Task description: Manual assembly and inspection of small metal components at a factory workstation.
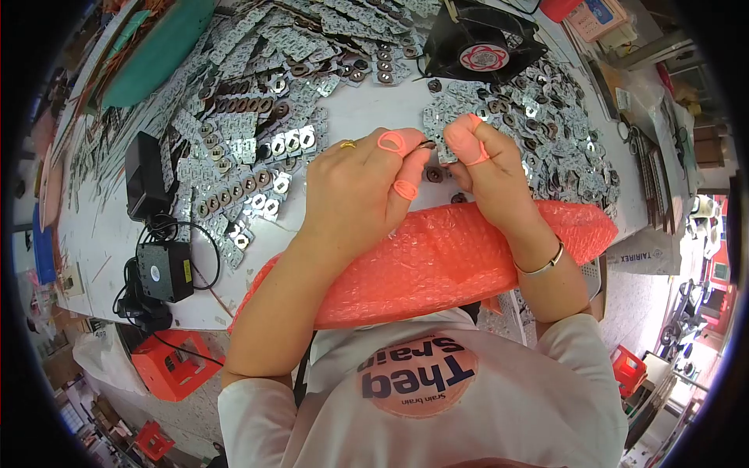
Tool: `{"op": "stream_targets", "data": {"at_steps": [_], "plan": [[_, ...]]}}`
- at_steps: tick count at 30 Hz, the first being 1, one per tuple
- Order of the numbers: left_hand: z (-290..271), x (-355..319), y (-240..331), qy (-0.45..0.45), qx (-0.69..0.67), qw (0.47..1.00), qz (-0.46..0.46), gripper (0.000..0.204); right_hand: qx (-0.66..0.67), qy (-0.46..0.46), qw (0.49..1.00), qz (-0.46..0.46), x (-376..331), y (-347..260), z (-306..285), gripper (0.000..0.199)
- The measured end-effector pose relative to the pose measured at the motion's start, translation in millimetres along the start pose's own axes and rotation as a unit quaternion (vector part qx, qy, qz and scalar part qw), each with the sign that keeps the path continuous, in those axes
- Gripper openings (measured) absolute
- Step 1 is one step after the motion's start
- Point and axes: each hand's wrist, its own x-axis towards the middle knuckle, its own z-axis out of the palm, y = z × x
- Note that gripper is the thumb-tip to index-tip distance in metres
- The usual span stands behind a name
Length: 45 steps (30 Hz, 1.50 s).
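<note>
My left hand [355, 183] pinches a small dark round part [426, 144] between fingertips that wear orange finger cots. Close beside it, my right hand [491, 160], also in orange finger cots, is closed on a small silvery board piece [446, 154]. The two pieces almost meet, and whether they touch is hard to tell. Under my wrists lies a long cushion of red bubble wrap [413, 265] along the table's near edge. Loose silvery pieces with dark round parts [546, 129] are heaped near my right hand. Silvery strips [292, 140] lie beyond my left hand.
A black fan [484, 47] stands at the far right of the white table [367, 109]. On the left are a black power adapter [148, 175], a black box [164, 271] with cables, and a green container [156, 58]. A red stool [178, 366] stands below the left edge.
</note>
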Motion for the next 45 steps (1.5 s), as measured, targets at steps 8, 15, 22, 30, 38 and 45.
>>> {"op": "stream_targets", "data": {"at_steps": [8, 15, 22, 30, 38, 45], "plan": [[0, 1, 1, -0.03, 0.032, 0.999, -0.009, 0.012, -0.064, 0.002, 0.997, -0.047, 8, 7, -14, 0.02], [-4, 1, 3, -0.099, -0.063, 0.989, -0.095, 0.021, -0.155, -0.073, 0.985, 0.008, 8, -1, -29, 0.029], [-13, 1, 2, -0.125, -0.218, 0.944, -0.213, 0.02, -0.178, -0.131, 0.975, -0.007, 7, -4, -38, 0.026], [-30, 11, 8, -0.247, -0.415, 0.793, -0.373, 0.021, -0.125, -0.168, 0.977, -0.027, 3, -5, -32, 0.028], [-28, 10, 9, -0.179, -0.552, 0.733, -0.355, 0.023, 0.201, -0.179, 0.961, 0.069, -3, -1, -26, 0.022], [-13, 4, 10, -0.054, -0.278, 0.95, -0.128, 0.016, 0.007, -0.032, 0.998, -0.048, -4, -2, -13, 0.021]]}}
